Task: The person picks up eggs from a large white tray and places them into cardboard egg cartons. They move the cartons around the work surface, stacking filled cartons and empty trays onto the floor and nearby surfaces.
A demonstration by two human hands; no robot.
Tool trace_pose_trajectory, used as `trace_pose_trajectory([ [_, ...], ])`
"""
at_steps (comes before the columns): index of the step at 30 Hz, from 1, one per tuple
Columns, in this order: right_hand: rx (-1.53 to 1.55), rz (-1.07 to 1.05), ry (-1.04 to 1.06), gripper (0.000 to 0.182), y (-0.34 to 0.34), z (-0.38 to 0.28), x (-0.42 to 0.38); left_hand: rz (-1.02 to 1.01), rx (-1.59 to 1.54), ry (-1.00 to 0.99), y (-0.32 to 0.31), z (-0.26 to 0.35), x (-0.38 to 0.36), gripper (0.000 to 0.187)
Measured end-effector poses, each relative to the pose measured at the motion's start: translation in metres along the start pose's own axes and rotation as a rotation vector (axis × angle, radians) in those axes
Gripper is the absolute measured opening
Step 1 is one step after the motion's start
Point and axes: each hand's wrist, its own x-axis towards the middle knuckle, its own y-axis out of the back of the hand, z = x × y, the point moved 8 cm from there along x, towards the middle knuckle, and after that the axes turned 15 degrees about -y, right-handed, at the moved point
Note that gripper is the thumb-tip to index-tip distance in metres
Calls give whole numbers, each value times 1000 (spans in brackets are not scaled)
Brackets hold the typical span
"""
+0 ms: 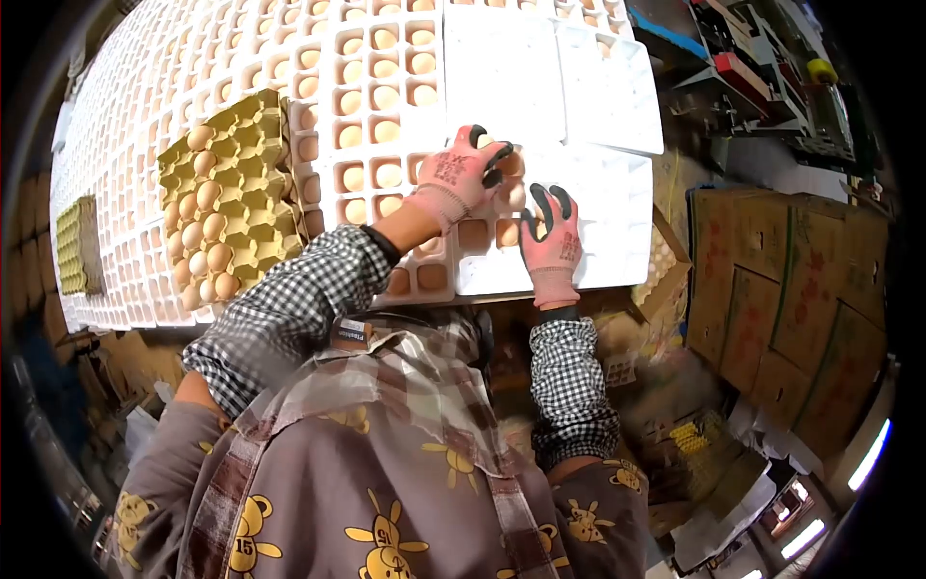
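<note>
My left hand (457, 176), in a pink glove with black fingertips, reaches over the white foam egg tray (470, 278). Its fingers curl around an egg, part of which shows between them. Just right of these fingers sit two brown eggs, one of them pale and blurred. My right hand (554, 241), gloved the same way, is lower and to the right, near the tray's front. Its fingers and thumb are closed on another egg (540, 231), mostly hidden by the glove. Beside the right thumb, a brown egg (507, 233) rests in a cell.
An olive pulp tray (260, 145), partly filled with eggs, lies on the foam trays at left. Another pulp tray (77, 246) is at far left. White foam sheets (502, 72) lie at the back right. Cardboard boxes (762, 280) are stacked on the right.
</note>
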Motion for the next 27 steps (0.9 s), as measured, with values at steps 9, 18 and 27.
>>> trace_pose_trajectory([
  [9,500,15,1,41,3,-4,68,46,94,-259,-26,18,-46,67],
  [18,-39,326,469,41,-20,-39,63,51,-226,-350,11,30,-153,41],
  [27,820,-374,258,39,-57,-145,-44,78,554,373,165,-165,-385,59],
])
